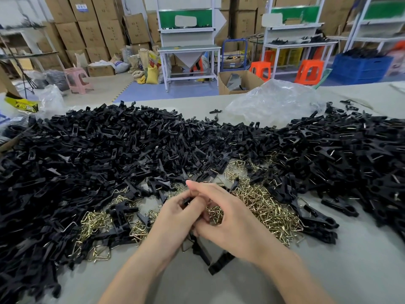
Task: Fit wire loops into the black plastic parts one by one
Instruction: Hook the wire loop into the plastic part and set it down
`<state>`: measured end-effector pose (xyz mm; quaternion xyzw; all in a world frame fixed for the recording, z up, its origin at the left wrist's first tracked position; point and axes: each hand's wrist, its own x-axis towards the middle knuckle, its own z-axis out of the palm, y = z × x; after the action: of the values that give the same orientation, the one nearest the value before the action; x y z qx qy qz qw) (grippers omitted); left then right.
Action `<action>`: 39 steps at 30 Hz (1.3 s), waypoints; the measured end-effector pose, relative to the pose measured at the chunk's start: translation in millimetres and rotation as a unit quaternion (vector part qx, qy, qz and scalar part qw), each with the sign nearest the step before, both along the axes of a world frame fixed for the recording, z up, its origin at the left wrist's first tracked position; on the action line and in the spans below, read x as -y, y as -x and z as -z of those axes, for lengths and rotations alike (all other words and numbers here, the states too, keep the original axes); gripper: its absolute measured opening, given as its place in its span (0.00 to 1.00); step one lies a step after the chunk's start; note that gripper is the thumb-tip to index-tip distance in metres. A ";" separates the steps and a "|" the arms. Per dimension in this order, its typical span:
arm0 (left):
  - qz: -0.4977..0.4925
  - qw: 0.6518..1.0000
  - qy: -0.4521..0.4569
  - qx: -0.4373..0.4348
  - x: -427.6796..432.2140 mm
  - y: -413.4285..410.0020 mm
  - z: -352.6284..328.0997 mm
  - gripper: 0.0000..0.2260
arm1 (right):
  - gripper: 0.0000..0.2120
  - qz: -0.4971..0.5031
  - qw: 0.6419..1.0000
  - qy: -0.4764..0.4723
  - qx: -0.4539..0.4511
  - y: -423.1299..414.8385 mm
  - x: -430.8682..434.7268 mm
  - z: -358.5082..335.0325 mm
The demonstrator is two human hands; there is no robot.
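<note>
Left hand (173, 218), right hand (230, 222) meeting near wire loops (263, 207), curled fingers seemingly pinching black plastic part (201, 253); right forefinger pointing far.

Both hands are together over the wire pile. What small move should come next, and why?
Likely push the wire loop fully into the black part held between left hand and right hand; both grip it, so seating seems unfinished.

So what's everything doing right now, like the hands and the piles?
left hand: grips the black part
right hand: pinches it too, one finger straight
black part: held between both hands, mostly hidden
wire loops: loose heap on table
black parts pile: heaped loose
plastic bag: crumpled
cardboard box: open
</note>
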<state>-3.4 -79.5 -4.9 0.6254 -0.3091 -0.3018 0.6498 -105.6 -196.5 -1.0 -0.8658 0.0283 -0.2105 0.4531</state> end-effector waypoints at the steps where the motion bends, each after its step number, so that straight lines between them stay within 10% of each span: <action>1: 0.000 1.000 -0.001 0.002 -0.3 0.3 0.0 0.09 | 0.32 -0.003 1.000 -0.001 0.003 0.4 0.0 -0.1; 17: 0.036 0.998 -0.019 0.049 2.1 -6.7 10.8 0.07 | 0.25 -0.022 1.000 0.000 -0.017 1.6 3.5 -0.9; 21: 0.066 0.997 0.034 -0.028 1.9 -6.3 9.7 0.23 | 0.20 0.024 1.000 -0.002 0.019 0.3 10.4 -1.2; 25: -0.024 0.996 0.082 -0.032 -1.8 -3.0 5.8 0.22 | 0.16 0.102 0.979 -0.162 0.076 -4.8 23.7 -21.4; 27: -0.091 0.992 0.088 0.010 -6.3 -2.2 4.0 0.15 | 0.19 0.127 0.892 -0.389 0.190 -7.1 55.8 -47.2; 31: -0.245 0.945 0.008 0.215 -14.6 -10.0 5.1 0.07 | 0.34 0.098 0.604 -0.713 0.342 -0.8 102.9 -86.7; 39: -0.345 0.816 -0.221 0.408 -27.0 -64.3 -3.6 0.13 | 0.11 0.186 0.807 -0.544 0.136 -20.3 46.0 -25.9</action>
<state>60.8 -52.4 -1.3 0.8834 -0.2353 0.1643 0.3705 -85.3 -242.5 24.9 -0.4178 0.2369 -0.3566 0.8013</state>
